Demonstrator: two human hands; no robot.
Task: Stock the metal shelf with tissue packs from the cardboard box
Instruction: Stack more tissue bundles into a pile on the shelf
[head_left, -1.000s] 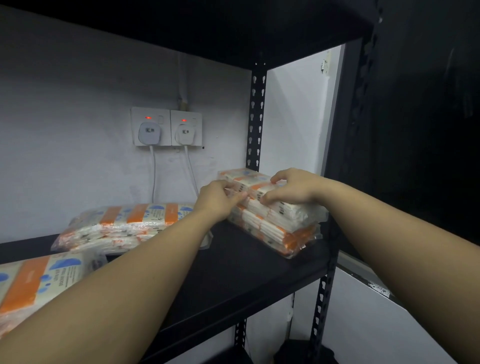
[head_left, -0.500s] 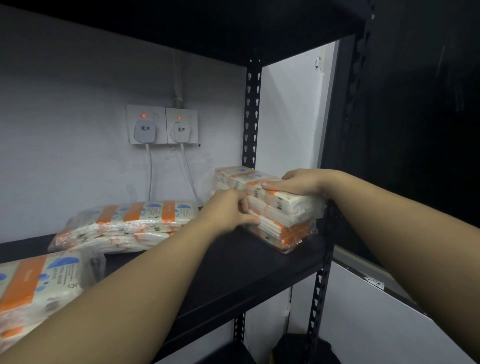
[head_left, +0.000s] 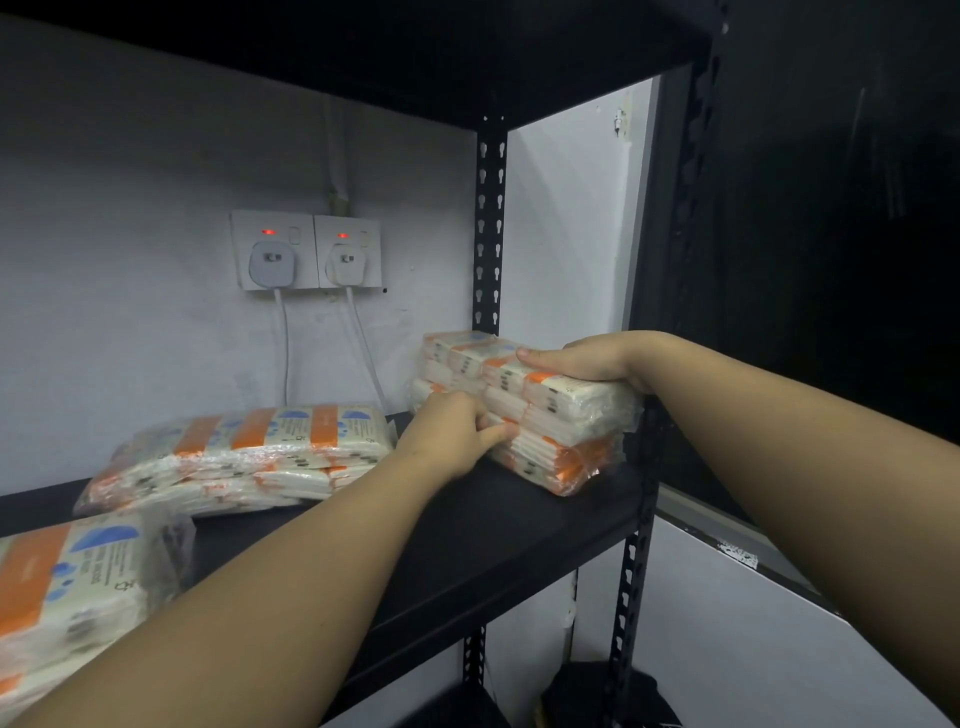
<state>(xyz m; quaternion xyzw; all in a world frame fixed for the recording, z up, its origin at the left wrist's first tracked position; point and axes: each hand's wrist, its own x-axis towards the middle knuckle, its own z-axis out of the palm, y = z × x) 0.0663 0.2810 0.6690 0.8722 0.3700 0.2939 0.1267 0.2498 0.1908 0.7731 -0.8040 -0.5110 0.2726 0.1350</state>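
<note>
Storeroom / stock closet. Black slotted-post metal shelf (head_left: 467, 525) against bare white wall (head_left: 130, 322), wrapped tissue multipacks (head_left: 244, 452) lying flat on it, double wall socket (head_left: 306, 249) with two plugs behind, dim light, dark beyond the shelf's right edge.

Person, head view. Two forearms, bare from the lower frame edge to the wrists; no sleeve shows on either.

Left hand (head_left: 457, 434): bare, ungloved. Short nails. The wrist carries nothing.

Right hand (head_left: 587, 358): bare, ungloved. Thumbnail short and plain. The wrist carries nothing.

Forearms: smooth, unmarked, slim, widening toward the camera through the wide-angle lens. Upper arms, shoulders and clothing lie outside the frame. Dim light; fine detail on the far side of each hand cannot be told.
</note>
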